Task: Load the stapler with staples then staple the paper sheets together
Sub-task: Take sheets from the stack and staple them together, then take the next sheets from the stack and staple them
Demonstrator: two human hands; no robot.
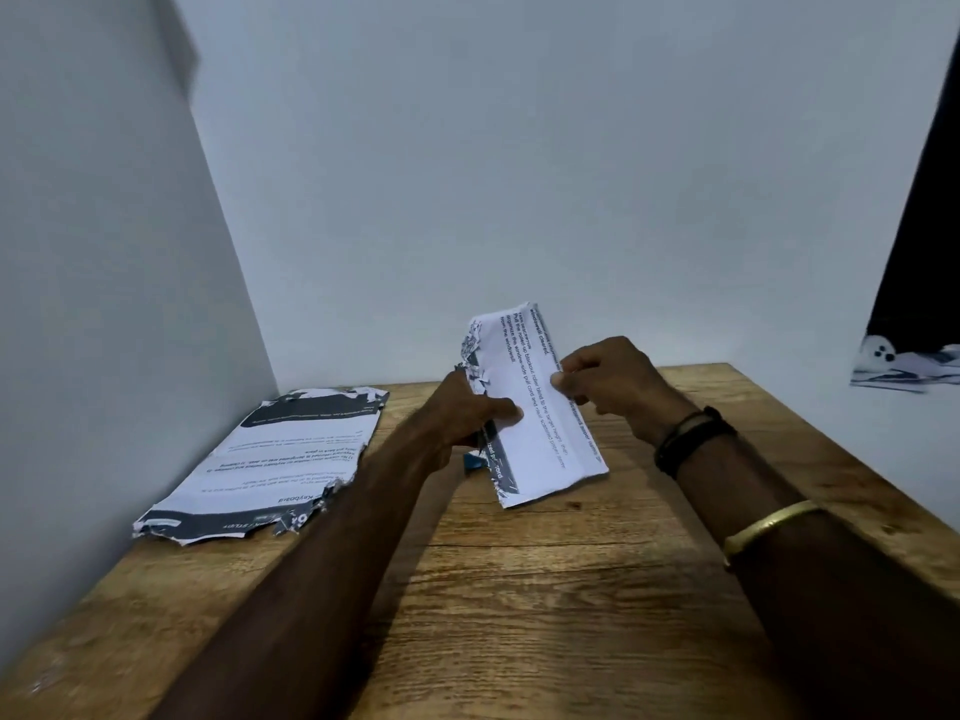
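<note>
Paper sheets (pixel 535 407) held tilted above wooden table (pixel 545 589) — left hand (pixel 467 415) pinching torn left edge, right hand (pixel 608 381) pinching right edge. Blue object (pixel 474 461) under left hand — stapler? cannot tell. Second torn stack (pixel 270 465) flat at table's left.

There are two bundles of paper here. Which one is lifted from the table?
The narrow folded bundle at the centre, gripped by the left hand and right hand. The torn stack on the left lies flat on the wooden table, untouched.
</note>
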